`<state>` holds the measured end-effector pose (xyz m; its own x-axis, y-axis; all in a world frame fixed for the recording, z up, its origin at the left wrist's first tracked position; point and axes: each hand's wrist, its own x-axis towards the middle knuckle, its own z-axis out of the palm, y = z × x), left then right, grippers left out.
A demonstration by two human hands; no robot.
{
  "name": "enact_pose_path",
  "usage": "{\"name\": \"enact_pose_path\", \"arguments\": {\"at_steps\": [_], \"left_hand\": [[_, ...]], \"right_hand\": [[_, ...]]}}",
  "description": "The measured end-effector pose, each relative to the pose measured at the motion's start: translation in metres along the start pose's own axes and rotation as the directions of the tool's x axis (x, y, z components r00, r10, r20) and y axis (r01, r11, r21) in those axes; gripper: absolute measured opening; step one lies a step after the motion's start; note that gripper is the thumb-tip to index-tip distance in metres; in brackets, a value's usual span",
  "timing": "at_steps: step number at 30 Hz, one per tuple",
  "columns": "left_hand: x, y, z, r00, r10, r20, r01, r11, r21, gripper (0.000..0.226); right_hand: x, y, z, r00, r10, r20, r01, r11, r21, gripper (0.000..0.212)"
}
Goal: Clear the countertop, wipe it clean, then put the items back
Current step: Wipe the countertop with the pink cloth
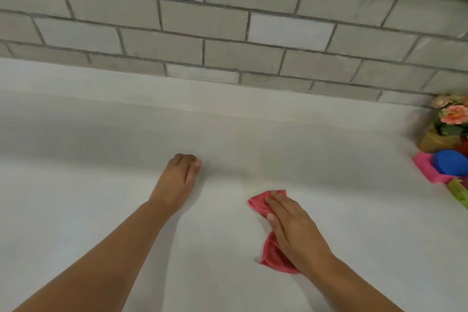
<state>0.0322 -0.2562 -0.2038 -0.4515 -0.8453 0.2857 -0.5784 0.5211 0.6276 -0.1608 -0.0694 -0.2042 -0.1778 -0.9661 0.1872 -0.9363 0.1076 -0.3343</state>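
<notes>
- While the right hand (291, 225) lies flat, fingers straight, it presses the red cloth (271, 257) onto the desk (101, 185), lower right of centre.
- The cloth's long axis runs up and down the frame beneath that palm.
- The left hand (179, 175) rests on the desk to the upper left, well apart from the cloth, fingertips bent down, holding nothing.
- The bare stretch between the hands likely comes next, a leftward sweep for the right hand.
- The flowers (453, 114) and a blue object (450, 162) sit at the right edge, nearer the right hand.
</notes>
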Motion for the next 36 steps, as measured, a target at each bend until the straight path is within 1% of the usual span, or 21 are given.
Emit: {"name": "enact_pose_path", "arguments": {"at_steps": [2,4,6,8,10,11,13,15,17,18,19,20,21,23,25,26,28,31,33,35,36], "left_hand": [[0.001,-0.004,0.004,1.0,-0.013,-0.002,0.013,1.0,0.014,0.066],[0.003,-0.004,0.004,1.0,-0.024,-0.01,0.024,1.0,0.015,0.057],[0.003,-0.004,0.004,1.0,-0.017,-0.018,0.017,1.0,0.012,0.054],[0.003,-0.003,0.005,1.0,-0.015,-0.018,0.015,1.0,0.015,0.053],[0.003,-0.005,0.005,1.0,-0.017,-0.024,0.018,1.0,0.018,0.055],[0.003,-0.006,0.005,1.0,-0.012,-0.027,0.013,1.0,0.021,0.059],[0.004,-0.007,0.005,1.0,0.001,-0.029,0.0,1.0,0.013,0.066],[0.005,-0.005,0.003,0.999,-0.013,-0.03,0.013,1.0,-0.006,0.062],[0.012,-0.004,-0.001,0.998,-0.066,-0.023,0.065,0.997,-0.046,0.047],[0.018,-0.005,-0.004,0.996,-0.085,-0.023,0.083,0.994,-0.065,0.043],[0.024,-0.007,-0.007,0.995,-0.093,-0.036,0.091,0.993,-0.073,0.042],[0.03,-0.011,-0.009,0.992,-0.106,-0.062,0.101,0.992,-0.074,0.042],[0.034,-0.016,-0.011,0.989,-0.119,-0.093,0.113,0.991,-0.069,0.042],[0.039,-0.025,-0.009,0.981,-0.138,-0.135,0.133,0.99,-0.044,0.04],[0.04,-0.03,-0.005,0.981,-0.141,-0.132,0.14,0.99,-0.019,0.042],[0.041,-0.032,-0.003,0.982,-0.14,-0.129,0.14,0.99,-0.008,0.047],[0.041,-0.032,-0.002,0.981,-0.127,-0.145,0.129,0.992,0.0,0.053],[0.041,-0.032,-0.002,0.975,-0.169,-0.146,0.161,0.985,-0.06,0.039],[0.04,-0.033,0.0,0.974,-0.171,-0.148,0.164,0.985,-0.062,0.035],[0.041,-0.034,0.002,0.976,-0.147,-0.162,0.14,0.989,-0.05,0.044],[0.041,-0.034,0.002,0.976,-0.141,-0.169,0.134,0.99,-0.051,0.047]], "right_hand": [[0.012,0.003,-0.001,0.999,0.012,-0.05,-0.012,1.0,0.0,0.074],[0.046,0.015,-0.002,0.995,0.042,-0.089,-0.042,0.999,-0.005,0.056],[0.091,0.031,0.001,0.99,0.117,-0.084,-0.119,0.993,-0.01,0.041],[0.121,0.034,0.004,0.978,0.207,-0.014,-0.207,0.978,0.028,0.041],[0.121,0.026,0.01,0.977,0.214,0.0,-0.214,0.976,0.043,0.045],[0.109,0.018,0.013,0.986,0.166,-0.002,-0.165,0.985,0.047,0.048],[0.07,-0.003,0.011,0.999,0.042,-0.001,-0.042,0.995,0.088,0.064],[0.042,-0.011,0.002,0.997,-0.05,0.056,0.046,0.997,0.062,0.075],[0.033,0.0,-0.005,0.986,-0.166,0.007,0.166,0.986,-0.031,0.067],[0.031,0.004,-0.006,0.981,-0.193,-0.007,0.192,0.981,-0.038,0.06],[0.029,0.005,-0.003,0.974,-0.227,0.02,0.227,0.973,-0.037,0.055],[0.028,0.005,0.001,0.964,-0.256,0.074,0.26,0.964,-0.053,0.054],[0.029,0.006,0.004,0.956,-0.279,0.091,0.288,0.953,-0.093,0.055],[0.041,0.016,0.006,0.96,-0.264,0.089,0.274,0.954,-0.125,0.061],[0.069,0.039,-0.003,0.98,-0.191,0.046,0.194,0.979,-0.068,0.07],[0.086,0.053,-0.008,0.989,-0.132,0.063,0.135,0.99,-0.041,0.072],[0.118,0.085,-0.02,0.995,-0.058,0.083,0.062,0.997,-0.047,0.062],[0.168,0.114,-0.021,1.0,0.009,-0.006,-0.009,0.997,-0.076,0.059],[0.203,0.117,-0.012,0.997,0.069,-0.028,-0.072,0.988,-0.135,0.049],[0.232,0.104,0.001,0.997,0.043,-0.062,-0.058,0.963,-0.264,0.045],[0.243,0.095,0.01,0.999,0.013,-0.047,-0.025,0.962,-0.274,0.048]]}}
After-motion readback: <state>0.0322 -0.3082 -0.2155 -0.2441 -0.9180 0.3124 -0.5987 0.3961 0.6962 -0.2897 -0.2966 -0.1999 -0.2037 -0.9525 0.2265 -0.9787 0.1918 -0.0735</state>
